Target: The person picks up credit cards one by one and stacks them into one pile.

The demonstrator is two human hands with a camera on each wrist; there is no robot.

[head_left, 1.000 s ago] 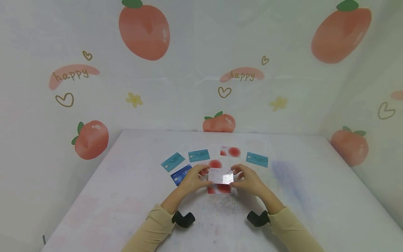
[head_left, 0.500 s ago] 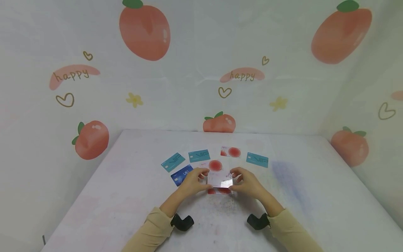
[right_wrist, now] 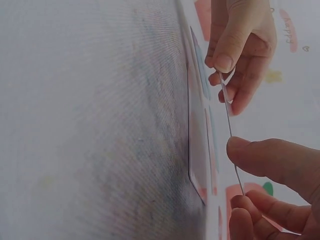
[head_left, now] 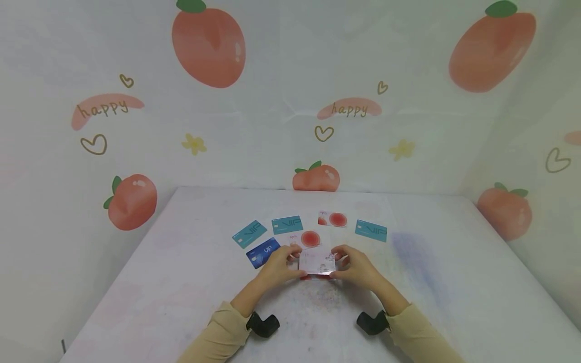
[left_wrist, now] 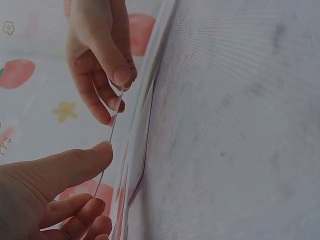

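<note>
A pale card with a small floral print (head_left: 316,262) is held by both hands in the head view. My left hand (head_left: 278,264) pinches its left end between thumb and fingers. At the right end, my right hand (head_left: 358,265) does the same. Both wrist views show the held card edge-on, as a thin line (left_wrist: 114,125), raised off the table. Below it a red-and-white card (right_wrist: 196,165) lies on the table, mostly covered in the head view. Just beyond the hands lies another red-and-white card (head_left: 310,238).
A blue VIP card (head_left: 262,253) lies beside my left hand. Farther back are teal VIP cards (head_left: 249,234) (head_left: 287,225) (head_left: 371,230) and a red-circle card (head_left: 338,219). A fruit-printed cloth wall stands behind the white table (head_left: 181,282). Black mounts (head_left: 263,325) sit at both wrists.
Both hands have drawn the pale card toward the person, over the red-and-white card below, which shows less now. The bright glare on the held card has faded. The other cards stay put.
</note>
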